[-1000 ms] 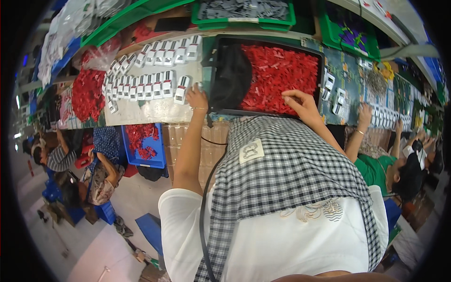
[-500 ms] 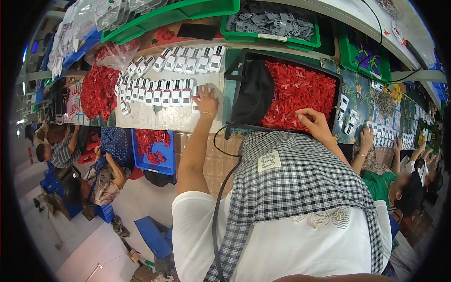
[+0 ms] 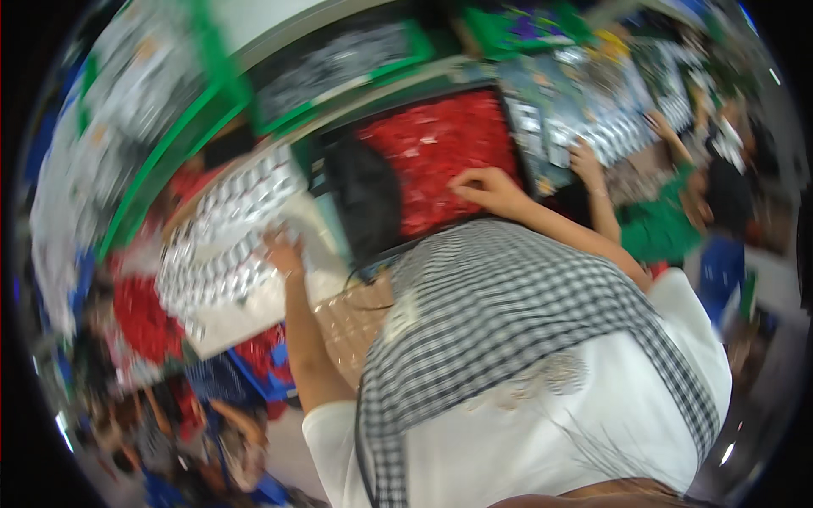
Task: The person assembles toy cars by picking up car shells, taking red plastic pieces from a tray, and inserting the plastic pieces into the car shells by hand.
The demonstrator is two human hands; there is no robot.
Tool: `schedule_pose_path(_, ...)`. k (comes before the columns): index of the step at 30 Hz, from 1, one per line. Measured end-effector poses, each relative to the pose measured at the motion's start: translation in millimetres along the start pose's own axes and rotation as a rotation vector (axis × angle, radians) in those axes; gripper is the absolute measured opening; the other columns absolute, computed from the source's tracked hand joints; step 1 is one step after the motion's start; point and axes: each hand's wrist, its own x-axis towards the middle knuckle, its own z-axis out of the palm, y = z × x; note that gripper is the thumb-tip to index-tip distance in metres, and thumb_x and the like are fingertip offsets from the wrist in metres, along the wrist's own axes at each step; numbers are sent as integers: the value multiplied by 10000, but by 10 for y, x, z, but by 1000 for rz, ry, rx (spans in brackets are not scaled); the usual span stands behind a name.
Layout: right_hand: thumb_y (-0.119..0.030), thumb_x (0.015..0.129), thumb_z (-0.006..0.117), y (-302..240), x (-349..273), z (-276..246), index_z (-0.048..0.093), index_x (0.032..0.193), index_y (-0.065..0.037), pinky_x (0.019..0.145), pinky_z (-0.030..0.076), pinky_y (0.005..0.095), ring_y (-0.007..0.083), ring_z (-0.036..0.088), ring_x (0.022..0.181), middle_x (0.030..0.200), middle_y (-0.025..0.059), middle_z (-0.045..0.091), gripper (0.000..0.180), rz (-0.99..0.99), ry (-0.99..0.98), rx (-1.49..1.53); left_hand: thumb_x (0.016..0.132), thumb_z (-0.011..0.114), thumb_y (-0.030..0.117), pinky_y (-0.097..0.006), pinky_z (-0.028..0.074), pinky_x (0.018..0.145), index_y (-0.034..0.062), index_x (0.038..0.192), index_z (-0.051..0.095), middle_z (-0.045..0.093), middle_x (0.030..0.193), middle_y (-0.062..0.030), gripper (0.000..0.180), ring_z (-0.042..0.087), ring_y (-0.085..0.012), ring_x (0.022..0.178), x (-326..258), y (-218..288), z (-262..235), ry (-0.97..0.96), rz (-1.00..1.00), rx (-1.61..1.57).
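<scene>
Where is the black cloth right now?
In the head view, the black cloth lies left of centre, over the left end of the tray, between the red pieces and the left hand.

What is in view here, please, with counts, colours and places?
Table: one, pale, left
Small devices: many, mostly white, rows on table
Tray: one, black, centre
Red pieces: many, red, in tray
Cloth: one, black, tray's left end
Red heap: one, red, table's left end
Green bins: at least three, green, at back
Grey pieces: many, grey, middle bin
Purple pieces: several, purple, right bin
Blue bin: one, blue, below table's edge
Other people: several, one in green, right and lower left
Apron: one, black and white, centre
Shirt: one, white, under apron
Left hand: one, bare, at the devices
Right hand: one, bare, over red pieces
</scene>
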Motion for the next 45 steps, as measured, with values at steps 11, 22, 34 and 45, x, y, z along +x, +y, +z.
schedule_pose_path(11,-118,746,615,1652,-138,-1293,611,1037,-58,855,444,355,265,564,974,1076,156,571,297,192,1136,-469,840,589,428,-517,317,936,118,1255,481,422,1287,-200,529,383,-379,1188,-207,95,-857,299,-12,-173)
schedule_pose_path(22,-247,748,699,2104,-262,-1576,434,1197,-7,852,439,379,278,513,1023,1098,181,524,574,359,1303,-56,817,611,132,-428,271,1023,44,1233,489,395,1342,-200,442,368,-372,1222,-56,2006,-2194,133,342,-651)
schedule_pose_path(34,-219,845,624,386,-384,-810,575,1125,-21,688,474,238,96,583,810,919,65,634,346,-117,-216,208,739,663,144,-547,142,1066,136,1186,524,554,1165,-57,468,474,-227,1155,21,3454,-2494,-21,1029,-377)
schedule_pose_path(45,-96,725,573,1042,817,-503,603,943,-91,705,514,396,320,545,998,970,135,556,220,-370,302,-908,905,536,128,-334,559,605,-3,1075,566,644,961,-127,217,630,-194,730,-384,2595,-1814,-623,-647,-1893)
